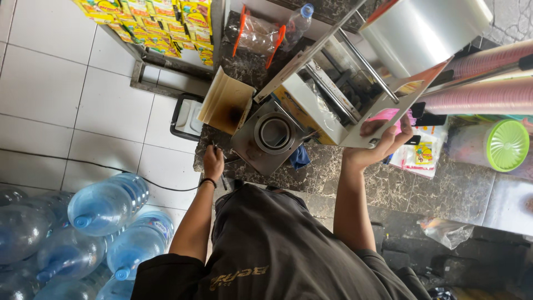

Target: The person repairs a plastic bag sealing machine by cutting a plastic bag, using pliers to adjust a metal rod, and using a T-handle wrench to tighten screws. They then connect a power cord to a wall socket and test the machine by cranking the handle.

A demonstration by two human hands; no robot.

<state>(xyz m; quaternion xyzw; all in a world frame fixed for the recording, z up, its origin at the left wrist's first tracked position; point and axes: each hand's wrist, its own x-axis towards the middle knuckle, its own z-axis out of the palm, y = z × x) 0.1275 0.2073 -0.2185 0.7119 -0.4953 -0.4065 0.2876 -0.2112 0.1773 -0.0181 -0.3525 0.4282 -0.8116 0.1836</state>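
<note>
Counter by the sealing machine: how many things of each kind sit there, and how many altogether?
Silver cup-sealing machine: 1
Roll of clear plastic film: 1
Long pink cup stacks: 2
Round green-lidded tub: 1
Clear blue-capped plastic bottle: 1
Total: 6

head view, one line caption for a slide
Right hand grips the cup sealing machine; left hand rests on the marble counter.

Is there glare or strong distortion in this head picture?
Head view: bright glare on the film roll; wide-lens bending curves the floor tiles; the right hand and left hand look sharp; the lower right corner is dark.
</note>
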